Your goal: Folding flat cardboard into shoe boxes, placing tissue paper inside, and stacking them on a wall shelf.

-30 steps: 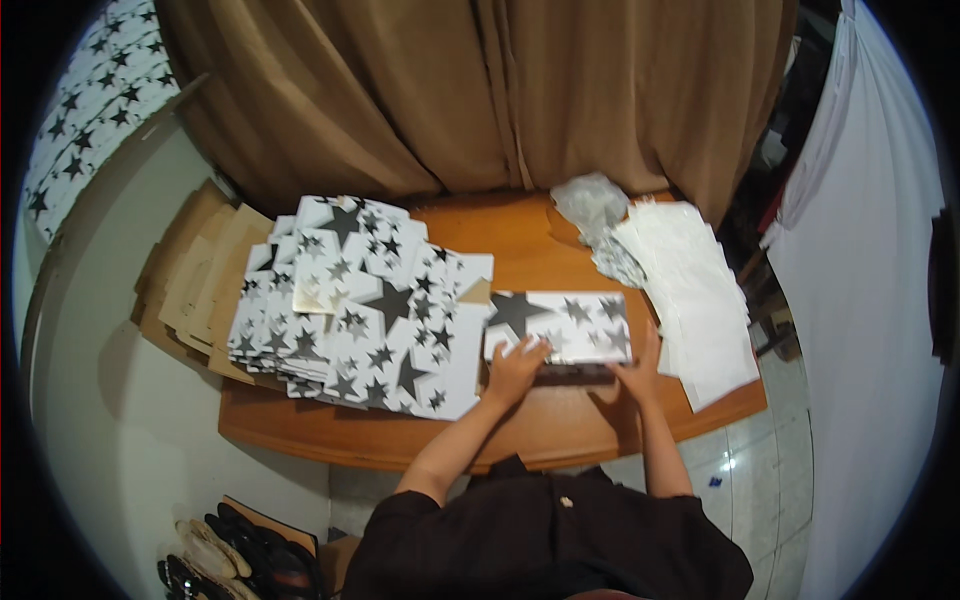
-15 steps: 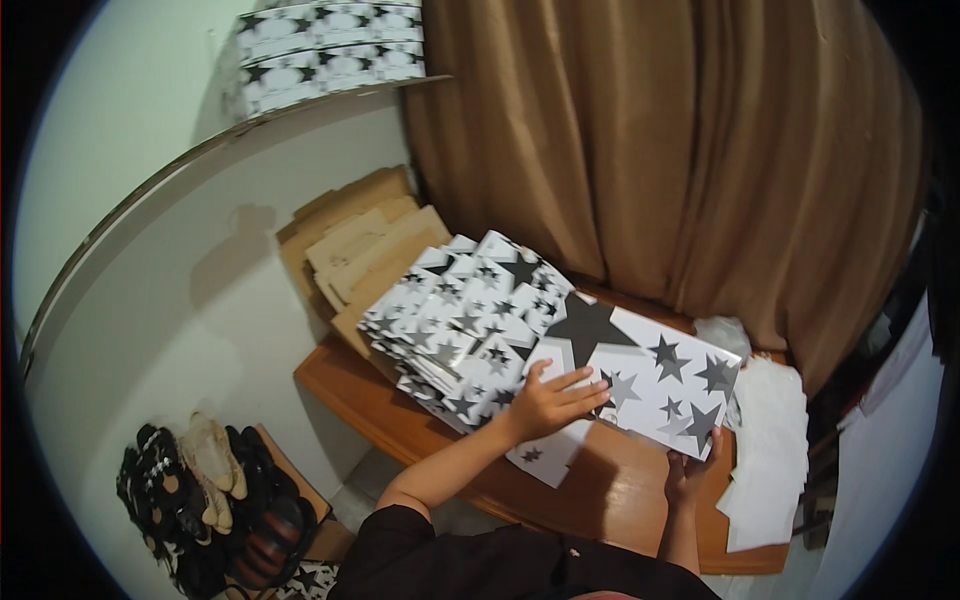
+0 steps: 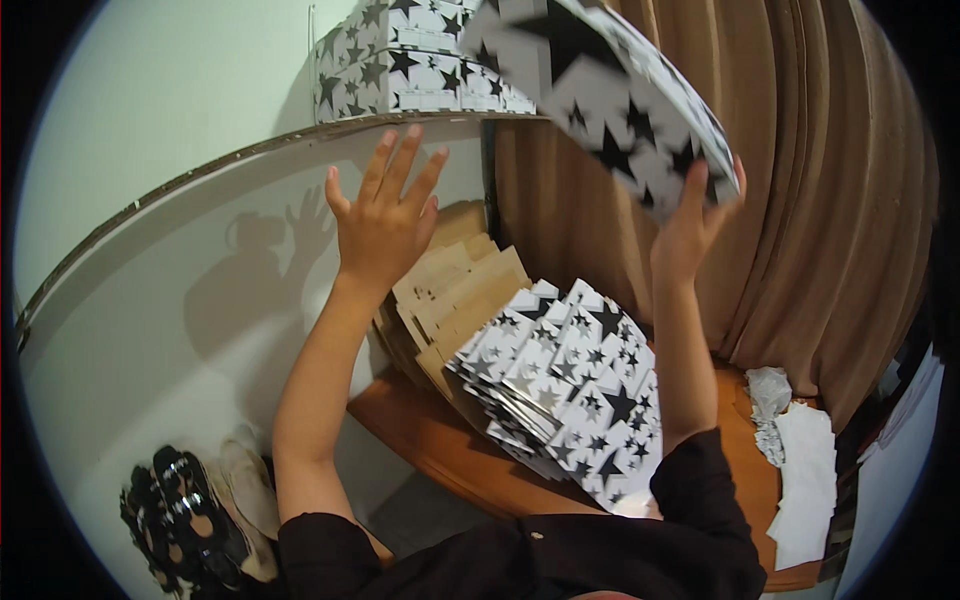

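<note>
A white box with black and grey stars (image 3: pixel 600 100) is tilted up in the air at the upper right, in front of the curtain. My right hand (image 3: pixel 690 220) grips its lower right end, the thumb on the near face. Raised at the left, my left hand (image 3: pixel 385 225) has its fingers spread and holds nothing. Its fingertips are just under the edge of the wall shelf (image 3: pixel 290 140). On that shelf stand stacked star-patterned boxes (image 3: pixel 420 75), partly covered by the held box.
Flat star-patterned cardboard pieces (image 3: pixel 570 390) are piled on the wooden table (image 3: pixel 420 430), beside brown cardboard (image 3: pixel 460 290). White paper sheets (image 3: pixel 805 480) and a clear plastic bag (image 3: pixel 768 390) lie at the right. Shoes (image 3: pixel 195 510) stand lower left; a brown curtain (image 3: pixel 790 200) hangs behind.
The star-patterned box has gone from above the table up toward the shelf in my right hand. My left hand has left the box and risen to the left. The view has shifted.
</note>
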Tool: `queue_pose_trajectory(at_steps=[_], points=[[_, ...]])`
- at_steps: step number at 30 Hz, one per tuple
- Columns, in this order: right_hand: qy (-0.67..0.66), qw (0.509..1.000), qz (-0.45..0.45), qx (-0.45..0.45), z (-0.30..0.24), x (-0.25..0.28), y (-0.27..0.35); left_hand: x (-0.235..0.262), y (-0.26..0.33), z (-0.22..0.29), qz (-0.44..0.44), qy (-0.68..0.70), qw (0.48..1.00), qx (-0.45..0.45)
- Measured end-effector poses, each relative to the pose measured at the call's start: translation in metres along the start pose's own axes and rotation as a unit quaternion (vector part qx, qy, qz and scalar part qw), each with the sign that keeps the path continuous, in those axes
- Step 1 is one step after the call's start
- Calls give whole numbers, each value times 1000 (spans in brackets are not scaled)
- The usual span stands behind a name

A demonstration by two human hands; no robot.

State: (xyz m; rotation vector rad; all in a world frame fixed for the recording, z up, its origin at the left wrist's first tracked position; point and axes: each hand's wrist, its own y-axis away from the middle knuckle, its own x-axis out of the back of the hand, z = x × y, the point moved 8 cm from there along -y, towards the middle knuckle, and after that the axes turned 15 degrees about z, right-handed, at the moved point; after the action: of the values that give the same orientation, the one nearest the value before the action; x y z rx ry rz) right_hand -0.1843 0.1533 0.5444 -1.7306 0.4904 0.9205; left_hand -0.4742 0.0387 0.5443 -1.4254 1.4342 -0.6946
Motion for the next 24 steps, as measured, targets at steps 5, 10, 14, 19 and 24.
queue_pose_trajectory(at_steps=[5,10,14,19,24], points=[[-84,994,-55,-39,34,-149,-21,-37,-12,-60,-71,-70,994,-53],[-18,997,-79,-11,38,-261,-20,-74,11,-82,-99,-118,975,-158],[43,991,-94,85,31,-317,-18,-67,5,-82,-82,-30,986,-141],[284,951,-20,116,37,-355,-5,-64,8,-92,-60,7,987,-151],[210,973,-83,-54,65,-377,-18,-63,9,-88,-49,46,983,-169]])
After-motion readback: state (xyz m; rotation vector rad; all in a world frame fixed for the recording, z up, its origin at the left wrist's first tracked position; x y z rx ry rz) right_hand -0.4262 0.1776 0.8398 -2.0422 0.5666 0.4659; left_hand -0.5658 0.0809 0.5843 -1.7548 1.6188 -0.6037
